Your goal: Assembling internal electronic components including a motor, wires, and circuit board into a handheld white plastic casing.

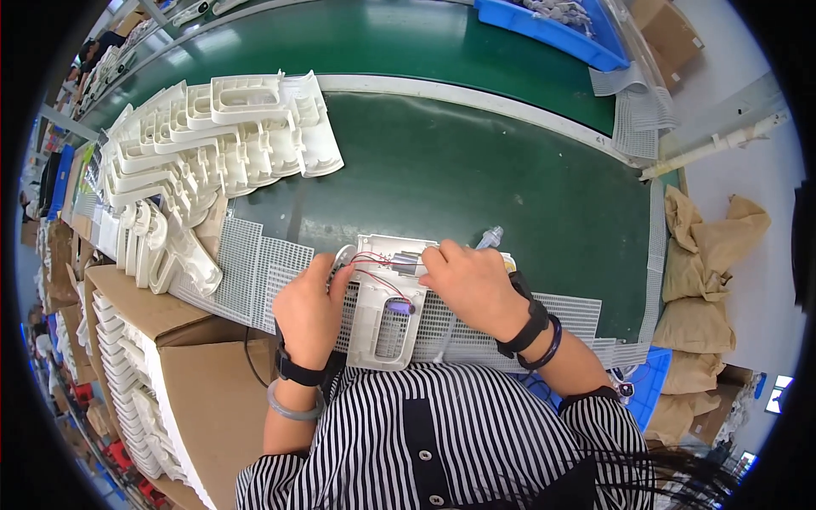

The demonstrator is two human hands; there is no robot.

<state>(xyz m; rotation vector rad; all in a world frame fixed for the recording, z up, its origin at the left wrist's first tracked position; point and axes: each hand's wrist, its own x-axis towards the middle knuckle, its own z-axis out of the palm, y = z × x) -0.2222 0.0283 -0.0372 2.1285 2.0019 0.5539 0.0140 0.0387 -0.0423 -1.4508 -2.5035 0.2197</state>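
Note:
Right in front of me on the bench edge lies a white plastic housing (367,327) with a long slot at its near end. A silver cylindrical motor (405,263) sits in its upper part, and the closed fingers of my right hand (476,287) grip the motor's right end. My left hand (308,304) pinches a small round grey piece (343,256) at the housing's upper left. Thin red and dark wires (371,270) run between this piece, the motor and a purple part (398,307) by the slot. Beyond my right hand lies a translucent plastic fitting (490,237).
Nested white housings (229,136) are stacked at the left of the green bench (408,161). Grey mesh matting (246,255) lines its near edge. Beside me at left stands a cardboard box (212,399) of white parts. A blue bin (552,34) is at far right; brown sacks (697,314) stand right.

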